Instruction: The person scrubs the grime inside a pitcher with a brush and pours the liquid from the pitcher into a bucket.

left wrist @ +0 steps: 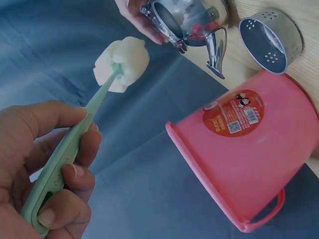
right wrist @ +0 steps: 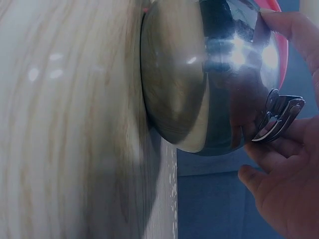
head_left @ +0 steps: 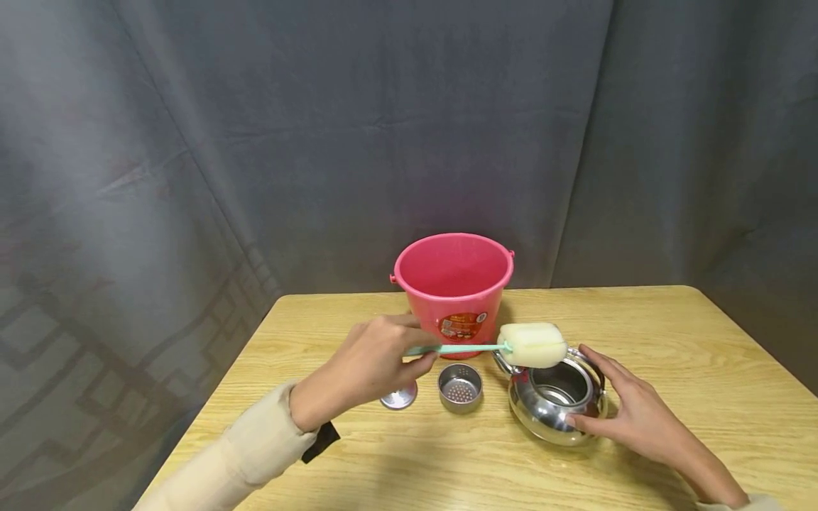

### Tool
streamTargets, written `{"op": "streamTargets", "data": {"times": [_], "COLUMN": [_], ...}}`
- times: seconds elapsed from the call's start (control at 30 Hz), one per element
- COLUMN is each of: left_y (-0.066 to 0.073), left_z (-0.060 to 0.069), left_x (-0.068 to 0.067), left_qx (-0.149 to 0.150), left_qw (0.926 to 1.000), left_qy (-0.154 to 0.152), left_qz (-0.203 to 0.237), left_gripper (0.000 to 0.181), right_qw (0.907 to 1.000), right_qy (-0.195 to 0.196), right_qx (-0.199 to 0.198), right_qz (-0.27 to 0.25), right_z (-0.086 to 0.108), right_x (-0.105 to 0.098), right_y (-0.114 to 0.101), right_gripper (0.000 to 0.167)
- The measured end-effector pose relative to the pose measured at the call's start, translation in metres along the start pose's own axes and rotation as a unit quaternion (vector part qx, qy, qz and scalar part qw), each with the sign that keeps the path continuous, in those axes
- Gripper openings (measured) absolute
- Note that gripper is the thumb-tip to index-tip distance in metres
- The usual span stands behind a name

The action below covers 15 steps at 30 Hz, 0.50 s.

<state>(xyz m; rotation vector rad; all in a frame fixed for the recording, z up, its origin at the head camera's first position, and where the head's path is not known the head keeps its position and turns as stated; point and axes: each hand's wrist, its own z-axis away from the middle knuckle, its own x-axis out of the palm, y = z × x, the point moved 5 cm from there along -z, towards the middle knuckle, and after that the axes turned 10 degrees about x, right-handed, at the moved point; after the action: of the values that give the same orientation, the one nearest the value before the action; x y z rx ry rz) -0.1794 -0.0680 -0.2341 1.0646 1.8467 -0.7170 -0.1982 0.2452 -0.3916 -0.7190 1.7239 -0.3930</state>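
Head view: the left hand (head_left: 371, 363) has its fingers clamped round the green handle of a sponge brush (head_left: 533, 346), whose pale head points away from them toward a steel kettle (head_left: 543, 420). The right hand (head_left: 642, 419) grips that kettle, fingers and thumb wide apart. Near the left fingers, a perforated strainer (head_left: 460, 403), metal disc (head_left: 399, 400) and pink bucket (head_left: 422, 305) rest on the wooden surface (head_left: 383, 461).

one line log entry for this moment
left hand: holds sponge brush; right hand: grips metal teapot; teapot: uncovered; perforated strainer: on table; pink bucket: behind strainer
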Motion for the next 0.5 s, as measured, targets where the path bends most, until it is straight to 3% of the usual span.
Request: {"op": "streamTargets", "data": {"times": [0.27, 0.5], "left_y": [-0.013, -0.025], "left_z": [0.022, 0.041], "left_x": [-0.005, -0.006], "left_qx": [-0.055, -0.097], "left_qw": [0.9955, 0.9839], "left_qy": [0.066, 0.131], "left_qz": [0.04, 0.072], "left_gripper": [0.016, 0.017], "right_qw": [1.0, 1.0], "right_qy": [-0.004, 0.007], "right_qx": [0.005, 0.001], "right_qz": [-0.003, 0.003], "right_z": [-0.002, -0.003], "right_x": [0.001, 0.0], "right_y": [0.004, 0.005], "right_gripper": [0.107, 0.106]}}
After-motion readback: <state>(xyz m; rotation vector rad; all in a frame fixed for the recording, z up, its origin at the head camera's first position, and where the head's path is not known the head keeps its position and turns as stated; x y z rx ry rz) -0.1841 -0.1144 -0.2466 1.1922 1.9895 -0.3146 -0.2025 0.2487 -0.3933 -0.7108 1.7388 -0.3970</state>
